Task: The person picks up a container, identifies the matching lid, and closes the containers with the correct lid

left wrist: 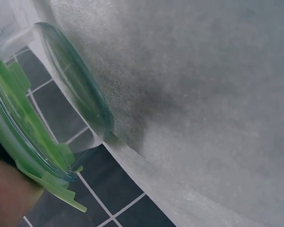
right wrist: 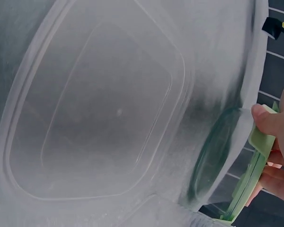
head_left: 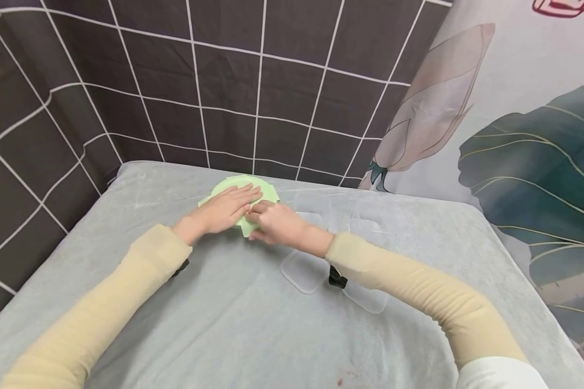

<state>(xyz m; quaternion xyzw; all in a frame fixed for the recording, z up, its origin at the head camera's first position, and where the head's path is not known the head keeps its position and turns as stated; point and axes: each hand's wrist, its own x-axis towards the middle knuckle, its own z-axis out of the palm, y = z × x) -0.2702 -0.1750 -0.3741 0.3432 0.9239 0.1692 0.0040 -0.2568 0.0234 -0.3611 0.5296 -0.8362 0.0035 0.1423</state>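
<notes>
A round clear glass food container (left wrist: 87, 94) stands on the cloth-covered table with a light green lid (head_left: 267, 186) on its top. My left hand (head_left: 221, 210) lies with fairly straight fingers across the lid. From the right, my right hand (head_left: 277, 224) holds the lid's near edge; its thumb sits at a side flap (right wrist: 261, 137) while the other fingers curl over the top. That flap sticks outward and down. In the left wrist view another flap (left wrist: 66, 194) stands out from the rim. The glass body is hidden under the lid and hands in the head view.
Translucent rounded-corner plastic pieces (head_left: 305, 273) lie on the table under and beside my right forearm, one large in the right wrist view (right wrist: 109, 109). The grey table cloth (head_left: 233, 324) reaches a dark tiled-pattern curtain (head_left: 229, 75) behind the container.
</notes>
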